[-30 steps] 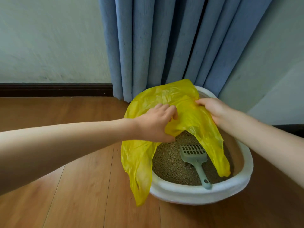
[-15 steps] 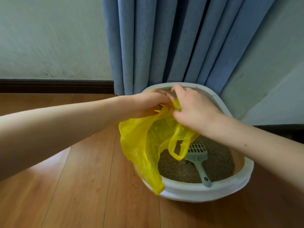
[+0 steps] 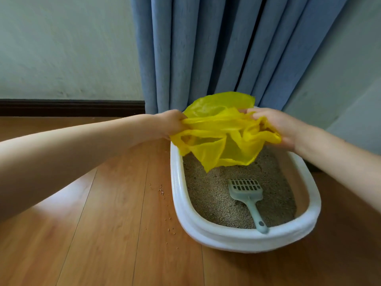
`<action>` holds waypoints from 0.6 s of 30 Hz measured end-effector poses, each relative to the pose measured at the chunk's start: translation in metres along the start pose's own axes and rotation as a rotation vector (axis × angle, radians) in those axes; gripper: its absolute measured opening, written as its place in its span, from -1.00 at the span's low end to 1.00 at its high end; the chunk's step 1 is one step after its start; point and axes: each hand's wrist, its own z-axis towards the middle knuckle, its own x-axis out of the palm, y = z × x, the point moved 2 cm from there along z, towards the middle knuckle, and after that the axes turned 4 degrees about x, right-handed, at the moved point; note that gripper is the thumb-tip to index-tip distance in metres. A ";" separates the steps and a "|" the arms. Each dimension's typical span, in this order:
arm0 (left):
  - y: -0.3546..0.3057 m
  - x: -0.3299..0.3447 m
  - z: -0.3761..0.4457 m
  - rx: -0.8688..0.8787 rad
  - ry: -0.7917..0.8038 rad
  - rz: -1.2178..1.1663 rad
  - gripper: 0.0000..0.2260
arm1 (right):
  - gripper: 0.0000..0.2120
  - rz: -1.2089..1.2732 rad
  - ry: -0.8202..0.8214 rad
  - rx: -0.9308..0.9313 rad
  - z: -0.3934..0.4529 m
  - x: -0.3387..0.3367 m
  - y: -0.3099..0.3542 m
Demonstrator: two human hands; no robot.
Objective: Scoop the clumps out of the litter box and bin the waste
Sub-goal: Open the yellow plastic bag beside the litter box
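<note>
While the litter box (image 3: 245, 236) sits on the wooden floor (image 3: 92, 234) at the lower right of the frame, I hold a yellow plastic bag (image 3: 222, 137) stretched between both hands above its far end. My left hand (image 3: 173, 124), just left of centre, has its fingers curled tight round one bunched edge of the bag. My right hand (image 3: 276, 126), right of centre, grips the opposite edge, fingers bent into the crumpled plastic, with a loop of the bag bulging out under the palm. The bag hangs slack between them; its lowest corner dangles over the litter (image 3: 208, 195), and whether it touches the grains I cannot tell. Its upper flap stands up against the blue curtain (image 3: 206, 50) that fills the top centre.

Inside the box, a pale green scoop (image 3: 247, 195) lies on the litter near the middle, slotted head toward the bag, handle running down to the near rim at the bottom of the box. It lies well apart from both hands. The box's white rim curves round the litter, and its far end passes under the bag, close to the curtain hem. A few loose grains (image 3: 161, 190) are scattered on the floor just left of the box. Bare boards spread across the lower left of the frame, up to the dark skirting board (image 3: 70, 107) under the pale wall (image 3: 66, 44) at upper left.
</note>
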 end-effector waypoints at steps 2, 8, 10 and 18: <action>-0.003 -0.002 0.000 -0.005 0.055 -0.519 -0.89 | -0.74 -0.123 -0.002 0.097 0.000 -0.003 -0.007; -0.009 0.004 -0.005 -0.175 0.139 -1.050 -0.87 | -0.69 -0.071 -0.077 0.199 0.006 -0.010 -0.028; -0.006 0.005 -0.008 -0.200 0.171 -1.061 -0.87 | -0.71 0.050 -0.091 0.225 0.007 -0.012 -0.028; -0.002 0.011 -0.008 0.038 0.377 -0.577 -0.56 | -0.73 0.262 0.034 0.152 0.008 -0.026 -0.021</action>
